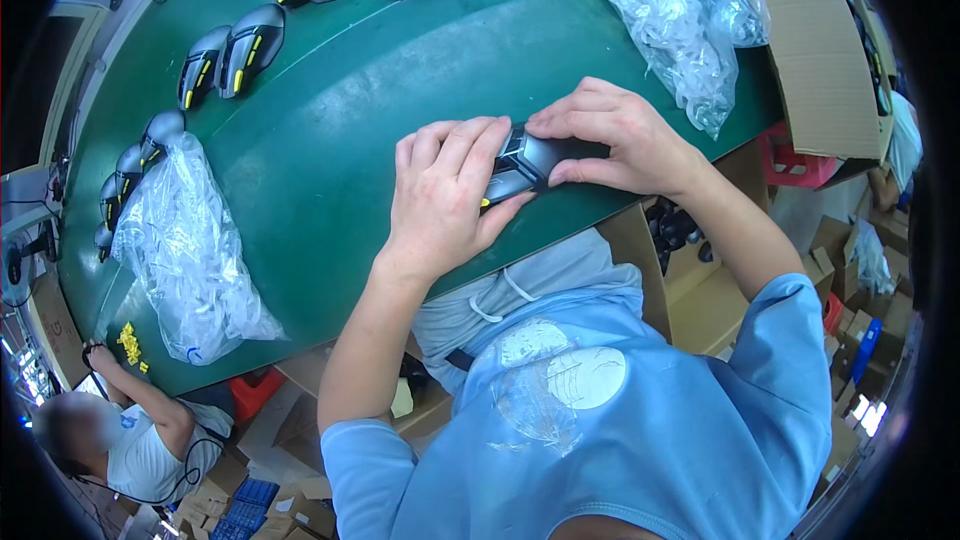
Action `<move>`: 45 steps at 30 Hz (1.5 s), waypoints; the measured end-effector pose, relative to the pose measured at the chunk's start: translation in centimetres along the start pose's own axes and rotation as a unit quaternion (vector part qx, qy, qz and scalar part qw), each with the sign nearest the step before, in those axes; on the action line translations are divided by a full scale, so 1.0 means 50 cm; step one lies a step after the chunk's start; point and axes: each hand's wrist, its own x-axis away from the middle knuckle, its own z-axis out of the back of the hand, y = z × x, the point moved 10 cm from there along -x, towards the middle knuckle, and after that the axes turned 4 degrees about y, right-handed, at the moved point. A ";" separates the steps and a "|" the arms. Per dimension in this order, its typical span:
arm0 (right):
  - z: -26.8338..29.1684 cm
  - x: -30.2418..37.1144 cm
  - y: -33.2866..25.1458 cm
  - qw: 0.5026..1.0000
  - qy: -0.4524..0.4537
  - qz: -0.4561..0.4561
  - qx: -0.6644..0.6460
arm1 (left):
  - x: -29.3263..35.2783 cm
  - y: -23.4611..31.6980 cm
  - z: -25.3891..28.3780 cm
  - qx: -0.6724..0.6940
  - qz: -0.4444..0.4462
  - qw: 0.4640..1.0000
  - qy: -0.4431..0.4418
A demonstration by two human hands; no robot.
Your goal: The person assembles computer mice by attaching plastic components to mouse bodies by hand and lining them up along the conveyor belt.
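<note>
We are holding a dark grey computer mouse (535,162) at the near edge of the green desk (350,140), right in front of us. Its long axis runs roughly left to right across the picture, tilted a little so that the left end sits lower; the end with the yellow trim points toward our left.

Our left hand (445,195) lies over the left end of the mouse, fingers curled loosely down on top of it and only partly closed, the thumb tucked beneath where we cannot see it. Our right hand (615,135) is closed on the right end, fingers arched over the top and the thumb pressed along the near side.

Between the two hands only a short middle stretch of the mouse shows; its ends and underside are covered, so we cannot tell whether it rests on the desk or is lifted just clear.

Further off, a row of similar mice (235,55) curves along the far left of the desk, partly behind a crumpled clear plastic bag (190,250). Another clear bag (680,20) lies at the upper right beside a cardboard box (820,50) cut off by the rim.
</note>
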 end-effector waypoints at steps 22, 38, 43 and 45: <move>-0.021 -0.005 -0.029 0.995 -0.054 -0.030 0.077 | 0.031 0.038 -0.006 -0.026 -0.004 0.997 0.074; -0.110 0.004 0.068 0.861 -0.327 -0.385 -0.067 | 0.045 0.040 -0.005 -0.023 -0.003 0.995 0.093; -0.110 -0.091 0.024 0.873 -0.407 -0.256 0.076 | 0.032 0.035 -0.004 -0.035 -0.017 0.993 0.108; -0.104 -0.109 0.004 0.868 -0.422 -0.201 0.165 | 0.035 0.042 -0.003 -0.040 -0.025 0.993 0.112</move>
